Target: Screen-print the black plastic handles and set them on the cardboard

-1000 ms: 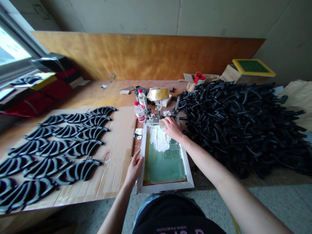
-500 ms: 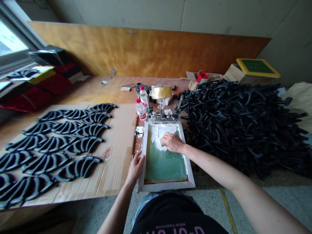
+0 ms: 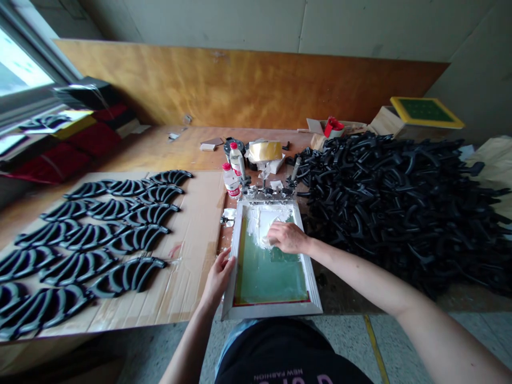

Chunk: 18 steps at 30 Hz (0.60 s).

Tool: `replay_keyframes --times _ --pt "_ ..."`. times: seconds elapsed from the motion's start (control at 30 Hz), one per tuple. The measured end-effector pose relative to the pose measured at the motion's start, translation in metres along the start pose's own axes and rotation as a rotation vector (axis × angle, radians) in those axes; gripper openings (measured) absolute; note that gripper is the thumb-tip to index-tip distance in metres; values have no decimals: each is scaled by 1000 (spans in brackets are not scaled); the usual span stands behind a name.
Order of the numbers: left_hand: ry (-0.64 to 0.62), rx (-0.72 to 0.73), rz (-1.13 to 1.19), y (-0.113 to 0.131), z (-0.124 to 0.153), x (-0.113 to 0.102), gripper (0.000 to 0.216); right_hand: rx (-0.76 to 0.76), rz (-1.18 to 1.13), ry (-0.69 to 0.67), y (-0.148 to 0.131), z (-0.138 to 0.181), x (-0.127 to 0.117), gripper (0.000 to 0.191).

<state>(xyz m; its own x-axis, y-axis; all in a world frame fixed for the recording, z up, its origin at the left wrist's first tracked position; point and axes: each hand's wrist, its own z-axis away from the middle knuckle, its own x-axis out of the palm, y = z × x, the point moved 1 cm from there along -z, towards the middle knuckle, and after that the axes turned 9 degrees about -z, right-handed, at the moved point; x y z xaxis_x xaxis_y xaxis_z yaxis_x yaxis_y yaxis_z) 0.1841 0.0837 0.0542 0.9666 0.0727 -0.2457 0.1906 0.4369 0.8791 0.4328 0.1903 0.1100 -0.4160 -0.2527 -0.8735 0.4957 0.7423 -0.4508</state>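
A white-framed printing screen (image 3: 310, 274) with green mesh lies flat at the table's front edge. White ink (image 3: 259, 220) is smeared over its far end. My right hand (image 3: 287, 238) is closed on a small squeegee (image 3: 265, 241), mostly hidden under the fingers, and presses it onto the mesh beside the ink. My left hand (image 3: 218, 278) grips the screen's left frame rail, fingers curled on it.
Rows of black curved plastic parts (image 3: 100, 240) lie on cardboard (image 3: 192, 256) at the left. A large heap of the same parts (image 3: 400, 197) fills the right. Two bottles (image 3: 231, 180), a tape roll (image 3: 265, 151) and clamps stand behind the screen. A yellow-framed screen (image 3: 426, 111) sits far right.
My right hand has pulled the squeegee from the screen's far edge toward me, across the white ink. My left hand has stayed on the frame's left rail.
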Motion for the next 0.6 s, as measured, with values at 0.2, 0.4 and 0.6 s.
replay_keyframes --times 0.2,0.4,0.6 --pt "15 49 -12 70 29 -20 65 288 59 227 44 -60 -54 66" --pt "116 297 279 139 5 -22 58 645 30 645 99 -5 -83 36" --pt "156 345 568 150 -16 10 48 507 -50 318 75 42 10 34"
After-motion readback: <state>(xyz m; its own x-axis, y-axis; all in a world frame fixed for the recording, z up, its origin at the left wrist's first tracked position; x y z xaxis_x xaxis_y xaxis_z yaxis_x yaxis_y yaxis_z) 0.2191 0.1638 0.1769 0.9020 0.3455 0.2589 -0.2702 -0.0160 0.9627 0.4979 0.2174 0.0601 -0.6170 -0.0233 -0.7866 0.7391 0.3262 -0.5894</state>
